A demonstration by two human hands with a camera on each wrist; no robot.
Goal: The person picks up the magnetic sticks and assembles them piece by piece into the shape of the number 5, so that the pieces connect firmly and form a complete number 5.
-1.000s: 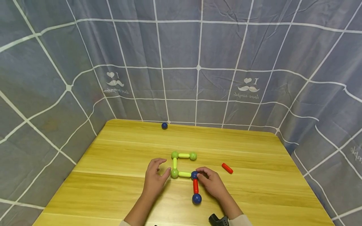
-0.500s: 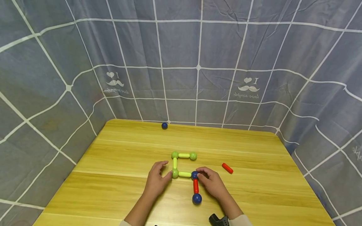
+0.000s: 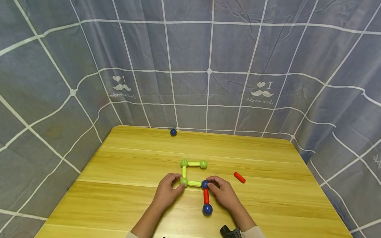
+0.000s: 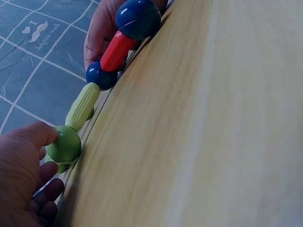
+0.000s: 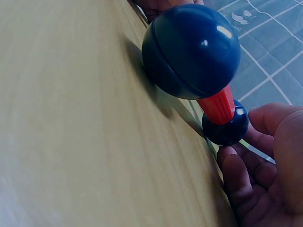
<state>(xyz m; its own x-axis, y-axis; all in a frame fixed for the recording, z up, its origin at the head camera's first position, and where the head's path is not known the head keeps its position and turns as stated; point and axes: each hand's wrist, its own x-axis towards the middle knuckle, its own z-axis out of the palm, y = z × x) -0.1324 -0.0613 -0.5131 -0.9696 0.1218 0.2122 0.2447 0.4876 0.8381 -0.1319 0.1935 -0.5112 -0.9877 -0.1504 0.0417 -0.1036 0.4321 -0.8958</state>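
A linked shape of balls and rods lies on the wooden table. My left hand (image 3: pixel 166 192) pinches its lower left green ball (image 3: pixel 184 182) between thumb and fingers; the left wrist view shows the thumb against that ball (image 4: pixel 64 145). From there a yellow-green rod (image 3: pixel 194 183) runs right to a blue ball (image 3: pixel 204 184), gripped by my right hand (image 3: pixel 223 193). A red rod (image 3: pixel 206 196) joins this to a nearer blue ball (image 3: pixel 207 209). Behind, an upright yellow-green rod (image 3: pixel 184 172) leads to a green ball (image 3: pixel 184 163), another rod (image 3: pixel 194 164) and an end green ball (image 3: pixel 203 164).
A loose red rod (image 3: pixel 239 177) lies to the right of my right hand. One blue ball (image 3: pixel 173 132) sits at the table's far edge, near the grey checked curtain (image 3: pixel 190 89). The wooden table (image 3: pixel 134 158) has curtain on its far side and both flanks.
My left hand has moved right and closed its fingers on the lower left green ball, from standing open beside it. The right hand has stayed on the blue ball.
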